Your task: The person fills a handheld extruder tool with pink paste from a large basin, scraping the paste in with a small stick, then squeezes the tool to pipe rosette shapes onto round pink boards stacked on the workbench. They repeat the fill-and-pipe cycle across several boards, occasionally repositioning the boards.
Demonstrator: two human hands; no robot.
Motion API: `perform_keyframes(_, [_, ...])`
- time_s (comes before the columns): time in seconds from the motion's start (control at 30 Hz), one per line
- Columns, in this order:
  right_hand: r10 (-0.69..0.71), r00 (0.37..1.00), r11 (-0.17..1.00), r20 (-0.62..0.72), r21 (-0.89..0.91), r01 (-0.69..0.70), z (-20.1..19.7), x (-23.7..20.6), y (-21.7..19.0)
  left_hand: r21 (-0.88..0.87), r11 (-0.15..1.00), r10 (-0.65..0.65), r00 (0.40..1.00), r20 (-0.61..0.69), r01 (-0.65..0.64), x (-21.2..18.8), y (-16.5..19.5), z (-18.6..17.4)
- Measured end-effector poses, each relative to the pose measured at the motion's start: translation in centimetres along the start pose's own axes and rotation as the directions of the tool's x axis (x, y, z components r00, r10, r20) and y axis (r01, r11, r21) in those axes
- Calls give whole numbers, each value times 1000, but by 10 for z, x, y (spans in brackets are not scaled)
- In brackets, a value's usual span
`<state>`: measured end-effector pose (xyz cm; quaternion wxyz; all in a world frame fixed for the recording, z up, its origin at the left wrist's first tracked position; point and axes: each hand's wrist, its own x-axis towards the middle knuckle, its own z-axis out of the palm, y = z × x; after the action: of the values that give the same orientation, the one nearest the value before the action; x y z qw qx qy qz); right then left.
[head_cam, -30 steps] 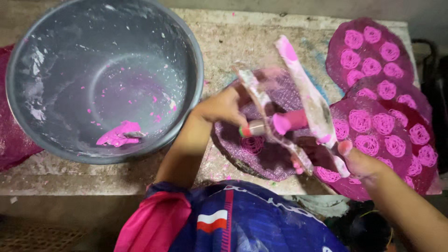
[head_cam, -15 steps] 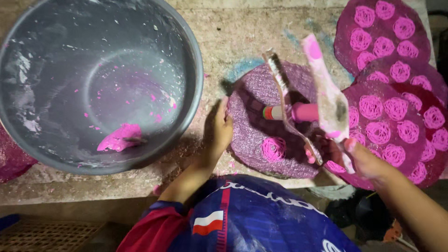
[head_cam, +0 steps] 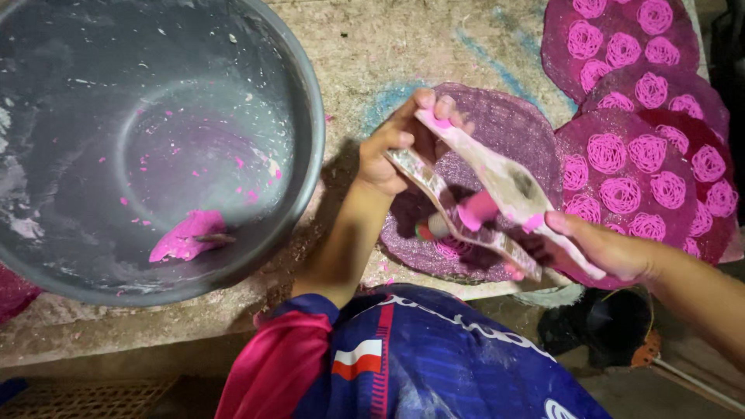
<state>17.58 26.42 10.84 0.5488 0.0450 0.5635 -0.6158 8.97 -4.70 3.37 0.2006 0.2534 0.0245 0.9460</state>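
Both hands clamp the stiff, paste-slick wooden press (head_cam: 497, 198), left hand (head_cam: 396, 151) at ten o'clock, right hand (head_cam: 613, 248) at four, over the mat (head_cam: 504, 124).

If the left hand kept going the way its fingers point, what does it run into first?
The left hand points up and right, gripping the two-armed wooden press. Just beyond lies the bare purple woven mat, likely first, though height above it is unclear.

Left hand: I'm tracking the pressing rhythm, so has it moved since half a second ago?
Yes. The left hand moved from the purple woven mat's left edge onto the two-armed wooden press.
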Motion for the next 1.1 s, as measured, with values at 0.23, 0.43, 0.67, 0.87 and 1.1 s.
perform_keyframes(0.23, [-25,972,846,-234,-523,-105,-5,39,-14,-81,976,196,979,-54,-200,9,18,-46])
perform_keyframes(0.43, [54,962,876,-267,-450,-174,-6,42,-13,-121,965,213,963,-167,-234,-6,8,-56])
perform_keyframes(0.67, [-186,923,717,-337,-689,-107,-5,44,-26,-72,959,269,961,-70,-274,15,11,-66])
perform_keyframes(0.87, [-15,935,842,-355,-509,-180,1,45,-18,-33,964,258,962,-90,-262,3,12,-57])
perform_keyframes(1.1, [-173,870,699,-461,-680,-221,-15,42,-27,-61,953,284,947,-152,-296,34,9,-42])
